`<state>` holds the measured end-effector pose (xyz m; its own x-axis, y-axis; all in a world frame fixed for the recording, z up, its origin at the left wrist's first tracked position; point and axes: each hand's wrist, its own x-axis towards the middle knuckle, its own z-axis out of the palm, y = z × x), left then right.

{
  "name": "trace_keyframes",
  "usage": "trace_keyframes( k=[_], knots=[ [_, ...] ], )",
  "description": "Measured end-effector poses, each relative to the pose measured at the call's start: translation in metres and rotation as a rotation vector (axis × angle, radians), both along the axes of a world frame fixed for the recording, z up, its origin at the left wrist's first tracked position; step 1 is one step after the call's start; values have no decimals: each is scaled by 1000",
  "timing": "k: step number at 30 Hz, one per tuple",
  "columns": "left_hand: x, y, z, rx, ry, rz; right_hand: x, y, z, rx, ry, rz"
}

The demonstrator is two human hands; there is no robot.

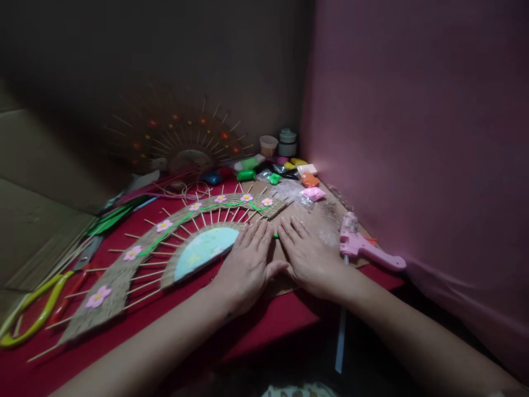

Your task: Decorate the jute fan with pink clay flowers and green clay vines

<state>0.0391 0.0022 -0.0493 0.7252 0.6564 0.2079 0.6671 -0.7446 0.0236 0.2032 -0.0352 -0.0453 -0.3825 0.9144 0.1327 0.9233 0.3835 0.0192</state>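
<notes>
My left hand (pixel 249 267) lies palm down with its fingers stretched out, by the right end of a woven fan-shaped piece (pixel 113 275). My right hand (pixel 309 256) rests flat beside it on a brown cardboard sheet (pixel 320 215), the thumbs close together. A bit of bright green strand (pixel 275 235) shows between the fingertips; the rest of it is hidden under the hands. Pink flowers (pixel 164 225) with yellow centres and a green vine line (pixel 182 224) run along the fan's outer band. Its inner half-circle (pixel 205 249) is pale blue, and thin sticks join the two bands.
A pink glue gun (pixel 367 248) lies on the right, a glue stick hanging from it. Yellow-handled scissors (pixel 35 311) lie at the left on the red cloth (pixel 264 331). Clay packets (pixel 313 193) sit behind, before another fan (pixel 188 132) and a small cup (pixel 268 146).
</notes>
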Motion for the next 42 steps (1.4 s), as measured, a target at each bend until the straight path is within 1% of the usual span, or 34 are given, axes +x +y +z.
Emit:
trace_keyframes(
  k=[2, 4, 7, 10, 12, 14, 18, 24, 26, 30, 34, 37, 40, 42],
  knots=[
    [5, 1, 1, -22, -4, 26, 1, 1, 0, -12, 2, 1],
    [10, -1, 1, -78, 11, 51, 2, 0, -2, -30, -4, 8],
    [11, -12, -2, -138, 46, 46, 2, -9, -7, -40, -12, 13],
    [5, -27, -8, -108, 48, -6, 1, -22, -12, -5, 8, -8],
    [2, -31, -12, -74, 40, -30, 0, -24, -13, 11, 22, -12],
    [2, -26, -13, -48, 40, -14, 0, -19, -10, -3, 22, -12],
    [4, -12, -10, -18, 44, 35, 0, -7, -2, -50, 3, -24],
    [-3, -28, -11, 5, 75, -28, -5, -21, -7, -54, -3, -34],
    [-4, -24, -12, 17, 64, -22, -5, -19, -7, -41, -1, -39],
    [-8, -8, -12, 56, 29, 18, -1, -4, -4, -16, 20, -55],
    [-12, -7, -10, 78, -20, 7, 4, 0, -3, 8, 43, -71],
    [-7, -10, -5, -16, -95, 15, 5, -3, -1, 14, 35, -69],
    [3, -11, 0, -172, -147, -10, 2, -2, 1, 14, 25, -7],
    [8, -12, 1, -234, -146, -10, -1, -1, 2, -2, 21, 27]
  ],
)
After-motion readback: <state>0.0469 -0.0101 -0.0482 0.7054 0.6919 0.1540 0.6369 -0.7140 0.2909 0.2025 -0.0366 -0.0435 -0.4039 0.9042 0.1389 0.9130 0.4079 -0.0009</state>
